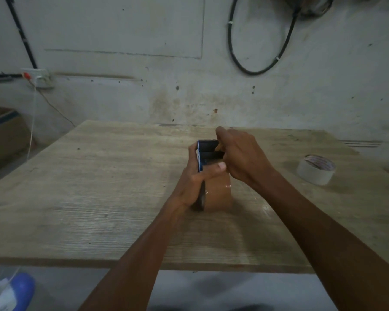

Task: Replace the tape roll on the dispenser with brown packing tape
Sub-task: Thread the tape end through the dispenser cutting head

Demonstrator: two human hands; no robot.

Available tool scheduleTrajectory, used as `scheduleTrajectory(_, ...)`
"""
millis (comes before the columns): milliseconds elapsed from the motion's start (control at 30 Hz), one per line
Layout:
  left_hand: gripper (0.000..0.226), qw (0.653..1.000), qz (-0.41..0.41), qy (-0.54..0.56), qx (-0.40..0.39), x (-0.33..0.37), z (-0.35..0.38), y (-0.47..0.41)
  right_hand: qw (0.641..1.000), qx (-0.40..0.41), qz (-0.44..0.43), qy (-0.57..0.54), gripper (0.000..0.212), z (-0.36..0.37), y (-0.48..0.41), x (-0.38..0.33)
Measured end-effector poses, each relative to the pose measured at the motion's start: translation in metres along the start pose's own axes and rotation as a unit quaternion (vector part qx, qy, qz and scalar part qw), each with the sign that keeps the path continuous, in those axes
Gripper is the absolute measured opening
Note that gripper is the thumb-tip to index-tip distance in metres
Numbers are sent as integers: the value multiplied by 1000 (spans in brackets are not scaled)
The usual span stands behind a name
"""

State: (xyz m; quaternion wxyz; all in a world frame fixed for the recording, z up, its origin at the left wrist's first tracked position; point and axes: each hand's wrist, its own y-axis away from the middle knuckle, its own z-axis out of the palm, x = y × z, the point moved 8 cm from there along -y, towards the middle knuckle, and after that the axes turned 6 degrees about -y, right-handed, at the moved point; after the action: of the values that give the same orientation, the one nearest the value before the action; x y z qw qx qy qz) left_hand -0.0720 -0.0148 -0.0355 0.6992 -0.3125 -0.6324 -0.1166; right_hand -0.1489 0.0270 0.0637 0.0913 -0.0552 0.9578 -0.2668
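A blue and black tape dispenser [208, 151] stands on end on the wooden table [99, 187], its toothed blade at the top. A brown packing tape roll [218, 194] sits in it, low against the table. My left hand [198, 178] grips the dispenser's left side, thumb across the brown roll's top. My right hand [240, 153] is closed over the dispenser's upper right part, fingertips pinching near the blade; what they pinch is hidden. A white tape roll [316, 169] lies flat on the table to the right.
A cardboard box [2, 135] stands at the left past the table. A wall socket with a white cable [38, 78] and a looped black cable [256, 41] hang on the wall behind. A blue object [11, 290] lies on the floor, lower left.
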Motion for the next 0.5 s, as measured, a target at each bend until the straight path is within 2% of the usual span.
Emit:
scheduleTrajectory(100, 62, 999, -21, 49, 5, -5, -6, -4, 999, 15, 14, -25, 22, -1, 2, 3)
scheduleTrajectory(200, 64, 998, -29, 54, 6, -6, -8, -5, 999, 23, 21, -36, 20, -2, 5, 5)
scheduleTrajectory(333, 65, 999, -19, 27, 12, -5, -4, -3, 998, 29, 30, -48, 11, -5, 6, 7)
scheduleTrajectory(500, 59, 999, 5, -13, 32, -4, -5, -1, 998, 30, 25, -44, 11, -11, 4, 1)
